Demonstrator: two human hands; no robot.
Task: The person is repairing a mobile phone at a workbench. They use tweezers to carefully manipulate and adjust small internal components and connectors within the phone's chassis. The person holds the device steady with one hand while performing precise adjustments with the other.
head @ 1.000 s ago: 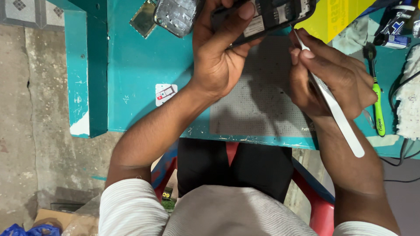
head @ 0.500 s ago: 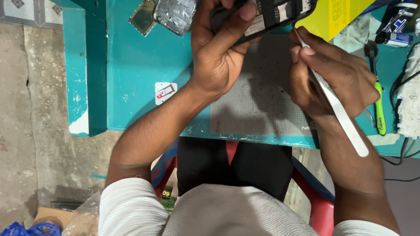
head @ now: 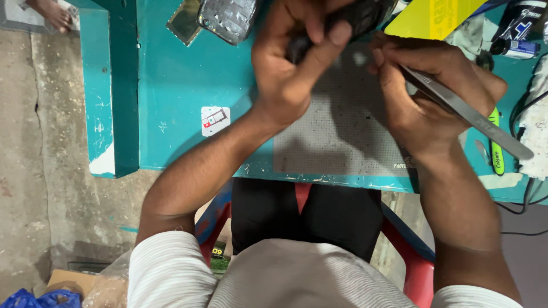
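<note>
- Your left hand grips the dark phone: hold it steady.
- Your right hand pinches the steel tweezers: probe lightly over the grey mat.

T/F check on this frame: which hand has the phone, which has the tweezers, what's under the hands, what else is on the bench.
1. The left hand grips the dark phone. True.
2. The right hand holds a screwdriver. False: it holds metal tweezers.
3. The hands work above a grey perforated mat. True.
4. The workbench is red. False: it is teal.
5. A silver phone back panel lies at the bench's far edge. True.
</note>
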